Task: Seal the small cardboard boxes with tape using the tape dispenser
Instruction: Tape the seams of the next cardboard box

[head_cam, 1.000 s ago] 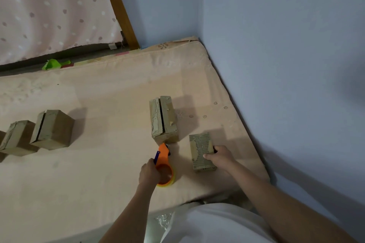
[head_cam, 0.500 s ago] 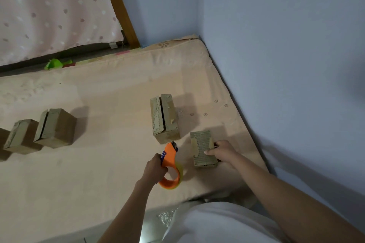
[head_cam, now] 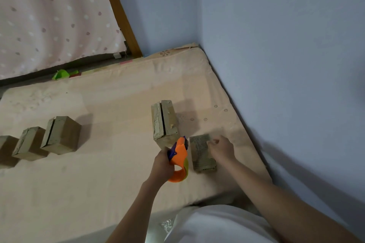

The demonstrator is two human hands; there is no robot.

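Dispenser [head_cam: 178, 159] – L hand [head_cam: 162, 164] grips, nose pointing away.

My left hand [head_cam: 162, 164] grips the orange tape dispenser [head_cam: 178, 161] beside a small box [head_cam: 201, 153] on the mattress [head_cam: 98, 173]. My right hand [head_cam: 222, 149] rests on that box. 4 more boxes stand further off.

Both forearms bare, no sleeves showing, no watch or rings visible on the left hand [head_cam: 162, 163] or right hand [head_cam: 221, 149]. White garment [head_cam: 213, 225] at bottom.
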